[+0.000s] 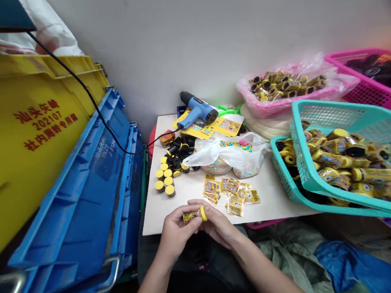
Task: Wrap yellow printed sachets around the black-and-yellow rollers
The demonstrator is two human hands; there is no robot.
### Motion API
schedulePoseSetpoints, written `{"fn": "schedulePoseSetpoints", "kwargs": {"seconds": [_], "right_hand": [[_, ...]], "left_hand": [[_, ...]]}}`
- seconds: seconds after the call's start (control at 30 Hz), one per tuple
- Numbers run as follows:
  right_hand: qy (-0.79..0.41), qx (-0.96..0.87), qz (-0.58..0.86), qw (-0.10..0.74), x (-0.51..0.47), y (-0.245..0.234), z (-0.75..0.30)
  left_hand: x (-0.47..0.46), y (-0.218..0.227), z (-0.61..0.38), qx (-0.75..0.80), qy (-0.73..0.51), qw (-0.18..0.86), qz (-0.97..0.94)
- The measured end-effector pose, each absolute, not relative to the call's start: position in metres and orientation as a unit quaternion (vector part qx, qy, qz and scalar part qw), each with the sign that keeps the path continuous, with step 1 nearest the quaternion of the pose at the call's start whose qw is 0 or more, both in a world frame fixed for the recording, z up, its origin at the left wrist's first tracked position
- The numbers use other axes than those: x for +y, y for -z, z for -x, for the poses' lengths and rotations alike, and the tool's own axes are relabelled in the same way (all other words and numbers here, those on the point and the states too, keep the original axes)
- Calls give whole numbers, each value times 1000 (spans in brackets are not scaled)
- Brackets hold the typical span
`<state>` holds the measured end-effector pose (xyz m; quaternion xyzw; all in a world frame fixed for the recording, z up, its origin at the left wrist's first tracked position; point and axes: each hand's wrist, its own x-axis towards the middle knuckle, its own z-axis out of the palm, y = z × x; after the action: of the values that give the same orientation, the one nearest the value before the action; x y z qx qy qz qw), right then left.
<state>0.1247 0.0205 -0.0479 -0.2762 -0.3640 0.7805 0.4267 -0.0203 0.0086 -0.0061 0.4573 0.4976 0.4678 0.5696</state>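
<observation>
Just past the table's front edge, my left hand (175, 231) is closed around a small yellow tube (191, 217) with a colourful printed wrapper and a yellow cap. The tube lies on its side, cap end to the right. My right hand (220, 224) is closed on the cap end, its fingertips close to those of the left. Beyond the hands, flat yellow printed wrappers (236, 203) are scattered on the white table (194, 192). Several black pieces with yellow caps (168, 181) stand to the left. White plastic bags (245, 163) of small multicoloured beads sit behind the wrappers.
A blue heat gun (198, 109) rests on yellow cards (228, 126) at the back; its black cord (98, 108) runs left. Stacked teal baskets (303, 171) of tubes stand right, pink baskets (272, 108) behind them. Yellow (0, 156) and blue crates (72, 218) line the left.
</observation>
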Motion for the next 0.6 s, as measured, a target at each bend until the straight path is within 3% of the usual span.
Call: {"fn": "schedulePoseSetpoints", "kwargs": {"seconds": [0.13, 0.3, 0.37, 0.47, 0.53, 0.6], "right_hand": [[-749, -372, 317, 448, 14, 47, -122], [-645, -461, 388, 469, 0, 16, -146], [-499, -526, 461, 512, -3, -10, -174], [-84, -561, 557, 607, 4, -53, -226], [140, -531, 608, 574, 17, -70, -251], [231, -525, 624, 531, 35, -65, -259]], "left_hand": [[5, 6, 19, 474, -470, 541, -512], [-1, -2, 11, 423, -475, 363, -681], [-2, -6, 9, 416, -465, 332, -708], [1, -7, 11, 435, -468, 362, -678], [3, -3, 13, 472, -485, 391, -624], [5, 2, 16, 514, -491, 408, -572]]}}
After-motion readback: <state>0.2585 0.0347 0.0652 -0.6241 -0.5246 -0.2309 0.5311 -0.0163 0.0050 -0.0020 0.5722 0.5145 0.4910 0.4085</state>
